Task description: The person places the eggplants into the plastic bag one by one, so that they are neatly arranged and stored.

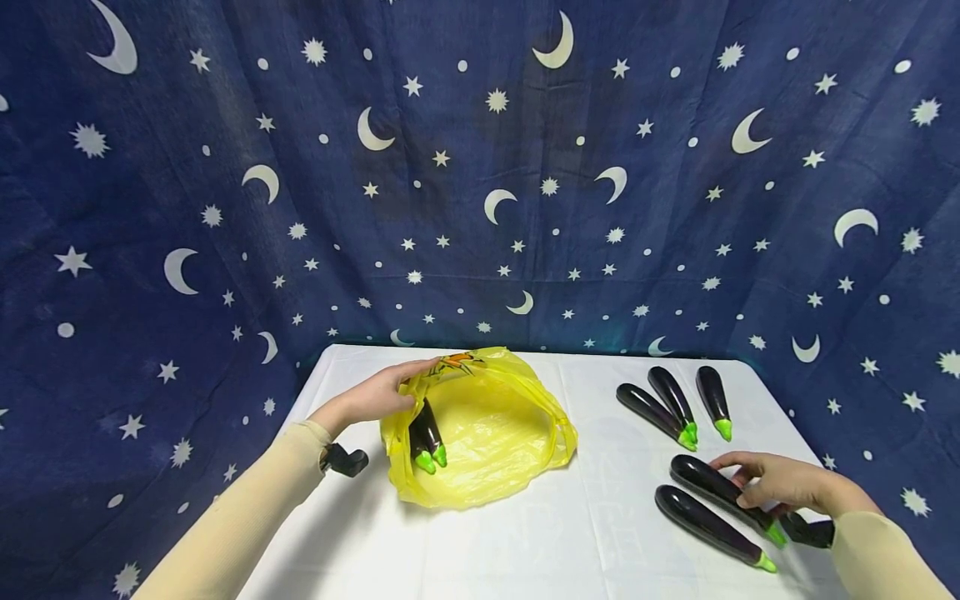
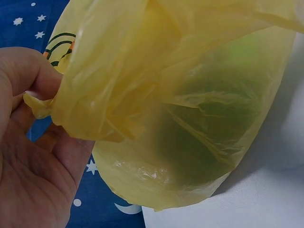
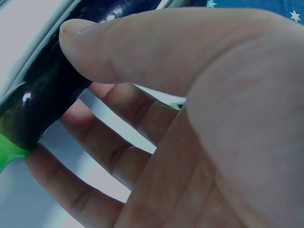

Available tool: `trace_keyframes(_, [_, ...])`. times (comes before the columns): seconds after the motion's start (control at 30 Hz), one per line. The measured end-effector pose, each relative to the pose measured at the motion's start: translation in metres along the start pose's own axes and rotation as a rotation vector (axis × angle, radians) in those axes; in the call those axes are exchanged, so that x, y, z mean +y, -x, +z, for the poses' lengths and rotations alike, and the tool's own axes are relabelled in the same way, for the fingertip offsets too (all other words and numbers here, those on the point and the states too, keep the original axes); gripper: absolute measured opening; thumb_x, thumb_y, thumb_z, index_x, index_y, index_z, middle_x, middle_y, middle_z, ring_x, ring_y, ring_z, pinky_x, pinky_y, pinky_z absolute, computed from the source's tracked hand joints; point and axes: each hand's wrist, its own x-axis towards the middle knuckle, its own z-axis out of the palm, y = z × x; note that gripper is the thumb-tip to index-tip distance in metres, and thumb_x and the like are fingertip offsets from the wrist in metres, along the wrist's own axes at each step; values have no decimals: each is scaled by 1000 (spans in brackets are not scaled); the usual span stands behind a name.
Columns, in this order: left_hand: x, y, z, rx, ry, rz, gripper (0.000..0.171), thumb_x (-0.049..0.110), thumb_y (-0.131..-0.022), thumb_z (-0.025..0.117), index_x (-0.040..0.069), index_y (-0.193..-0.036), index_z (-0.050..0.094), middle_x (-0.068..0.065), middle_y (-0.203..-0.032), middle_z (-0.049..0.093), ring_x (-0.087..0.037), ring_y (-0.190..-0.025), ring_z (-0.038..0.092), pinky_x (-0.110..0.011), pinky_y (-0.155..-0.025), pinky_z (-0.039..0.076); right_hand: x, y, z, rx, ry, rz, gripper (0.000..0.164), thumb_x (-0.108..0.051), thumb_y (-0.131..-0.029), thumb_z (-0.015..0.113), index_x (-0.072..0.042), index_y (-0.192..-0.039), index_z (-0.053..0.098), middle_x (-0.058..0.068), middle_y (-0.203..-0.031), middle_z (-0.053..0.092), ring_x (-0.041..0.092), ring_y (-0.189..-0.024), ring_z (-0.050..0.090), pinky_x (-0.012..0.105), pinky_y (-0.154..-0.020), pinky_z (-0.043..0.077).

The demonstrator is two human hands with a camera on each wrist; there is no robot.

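At the left of the table in the head view, my left hand (image 1: 378,393) grips the rim of a yellow plastic bag (image 1: 498,425). The bag lies with its mouth held wide, and two dark eggplants (image 1: 430,433) with green stem ends show inside it; through the film in the left wrist view they are a dark blur (image 2: 204,128). Over on the right, my right hand (image 1: 795,485) holds an eggplant (image 1: 701,477), thumb on one side and fingers on the other, near its green stem end. Just in front of it lies another eggplant (image 1: 705,523).
Behind my right hand, three more eggplants (image 1: 711,390) lie near the table's back right corner. A white cloth covers the table (image 1: 525,550). Close behind its far edge hangs a dark blue curtain (image 1: 450,208) with moons and stars.
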Motion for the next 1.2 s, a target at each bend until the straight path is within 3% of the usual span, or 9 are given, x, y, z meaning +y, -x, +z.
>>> trace_keyframes(0.23, [-1, 0, 0, -5, 15, -4, 80, -3, -87, 57, 18, -161, 35, -5, -162, 38, -26, -143, 40, -51, -118, 30, -10, 4, -10, -5, -55, -41, 66, -4, -92, 66, 5, -149, 35, 21, -122, 48, 32, -99, 60, 52, -75, 56])
trace_keyframes(0.47, [-1, -2, -1, -13, 1, -10, 81, -2, -87, 56, 19, -162, 34, -4, -163, 37, -23, -144, 39, -49, -119, 29, -22, 3, -10, -20, -85, -162, 73, -13, -98, 65, 1, -157, 24, 29, -134, 40, 30, -107, 59, 51, -82, 55])
trace_keyframes(0.77, [-1, -1, -1, -8, 8, -10, 81, -3, -87, 56, 20, -162, 35, -4, -162, 38, -24, -144, 39, -50, -119, 29, -58, -6, 9, 4, -82, -223, 76, -20, -100, 65, -8, -162, 23, 30, -143, 36, 27, -118, 54, 50, -88, 56])
trace_keyframes(1.2, [1, -1, -1, -5, 9, -4, 81, -4, -87, 56, 20, -162, 34, -4, -162, 38, -25, -145, 39, -51, -119, 28, -103, -29, 41, -7, -120, -346, 73, -18, -100, 65, -8, -162, 27, 28, -139, 43, 26, -114, 58, 47, -87, 57])
